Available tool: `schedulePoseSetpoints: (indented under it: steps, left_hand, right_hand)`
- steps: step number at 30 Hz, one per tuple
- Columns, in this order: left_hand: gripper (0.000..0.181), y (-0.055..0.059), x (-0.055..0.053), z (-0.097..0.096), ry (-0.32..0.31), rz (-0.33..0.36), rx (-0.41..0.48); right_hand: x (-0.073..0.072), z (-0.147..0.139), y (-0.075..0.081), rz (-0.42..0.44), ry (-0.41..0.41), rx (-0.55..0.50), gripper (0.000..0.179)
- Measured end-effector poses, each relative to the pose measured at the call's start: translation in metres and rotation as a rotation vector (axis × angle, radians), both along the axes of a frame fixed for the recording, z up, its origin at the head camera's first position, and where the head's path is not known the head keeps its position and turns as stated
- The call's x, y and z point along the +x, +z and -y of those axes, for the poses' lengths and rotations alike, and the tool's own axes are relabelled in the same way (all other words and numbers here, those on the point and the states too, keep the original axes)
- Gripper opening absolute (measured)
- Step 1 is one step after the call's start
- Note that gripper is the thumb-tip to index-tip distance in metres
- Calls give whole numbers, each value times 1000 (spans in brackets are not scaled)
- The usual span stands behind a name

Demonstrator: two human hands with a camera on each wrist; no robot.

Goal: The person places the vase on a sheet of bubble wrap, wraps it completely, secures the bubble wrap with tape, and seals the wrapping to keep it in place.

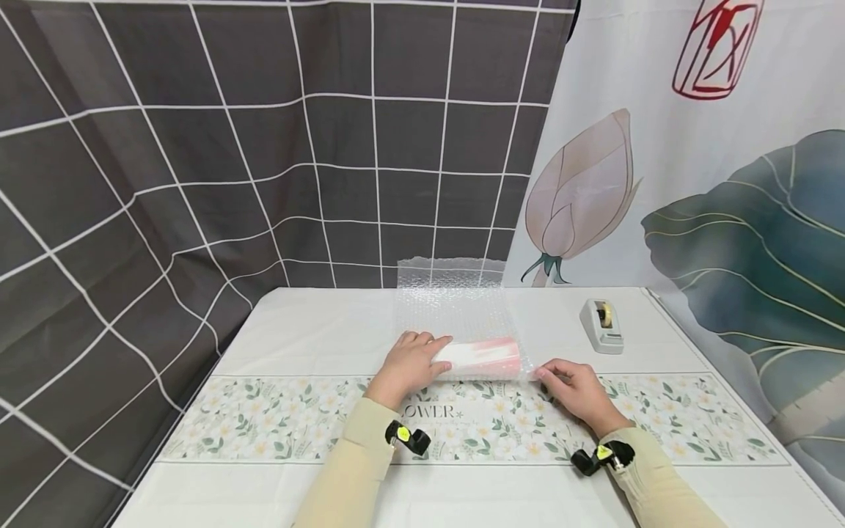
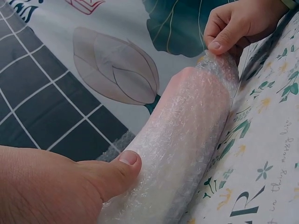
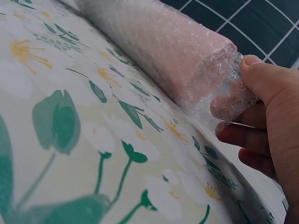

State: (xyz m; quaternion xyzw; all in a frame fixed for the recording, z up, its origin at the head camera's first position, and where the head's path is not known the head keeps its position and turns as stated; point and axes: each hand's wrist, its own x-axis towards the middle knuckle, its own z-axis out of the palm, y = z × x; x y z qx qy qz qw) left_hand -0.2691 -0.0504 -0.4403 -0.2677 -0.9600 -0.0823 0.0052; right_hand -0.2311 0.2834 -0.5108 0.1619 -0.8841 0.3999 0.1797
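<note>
A pink-and-white vase-like cylinder lies on its side, rolled in clear bubble wrap. The rest of that sheet stretches away toward the back of the table. At the cylinder's left end, my left hand grips the roll, its thumb pressing the wrapped side in the left wrist view. My right hand pinches the loose bubble wrap end sticking out past the pink end, between thumb and fingers. The left fingers' far side is hidden behind the roll in the left wrist view.
A grey-white tape dispenser with a yellowish roll stands at the back right of the table. Under the hands runs a floral printed band on the white tablecloth. A dark grid curtain hangs behind.
</note>
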Motion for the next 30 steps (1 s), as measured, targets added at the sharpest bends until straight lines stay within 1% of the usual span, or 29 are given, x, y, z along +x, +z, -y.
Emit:
schedulePoseSetpoints:
  steps: [4,6,8,11,12,14,17,19,22,26,30]
  left_hand:
    - [58,-1,1,0,2,-8,1]
    - [57,-1,1,1,4,-11,-1]
    - [57,-1,1,1,7,-13,-2]
    - [55,-2,0,1,10,-14,-1]
    - [55,-2,0,1,10,-13,-1]
    - [54,-3,-1,1,11,-10,0]
    - [54,-2,-2,0,14,-1,-6]
    - [53,-2,-3,0,16,1,-8]
    - [53,-1,-4,0,15,-1,-12]
    - [51,-1,-8,-1,7,-19,-24]
    - [49,-1,-13,-2,-1,-35,-31]
  right_hand:
    - [0,1,0,0,-29,12,10]
    - [0,2,0,-27,-61,36,7]
    - [0,4,2,-82,-91,73,5]
    - [-1,10,8,-214,-119,144,17]
    - [-2,13,10,-259,-112,169,21]
    - [-3,22,17,-339,-75,229,30]
    - [-5,40,27,-398,10,341,41]
    - [-5,53,32,-394,55,415,50]
    - [-5,73,35,-342,88,515,61]
    - [-6,88,33,-290,84,619,71]
    - [-11,95,30,-289,62,706,79]
